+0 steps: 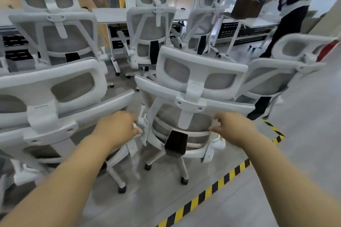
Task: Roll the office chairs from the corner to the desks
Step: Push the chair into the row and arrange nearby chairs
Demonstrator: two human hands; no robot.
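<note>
A white office chair (191, 97) with grey mesh back and headrest stands right in front of me, its back toward me. My left hand (118, 129) grips the left edge of its back frame, near the armrest joint. My right hand (232, 129) grips the right edge of the same frame. Its wheeled base (182, 171) rests on the grey floor. White desks (114, 14) run along the far wall.
Several more white chairs crowd around: one close at my left (49, 101), one at the right (276, 72), others by the desks (147, 29). Yellow-black floor tape (208, 190) crosses the lower right. A person (291, 11) bends over a desk with a brown box at the far right.
</note>
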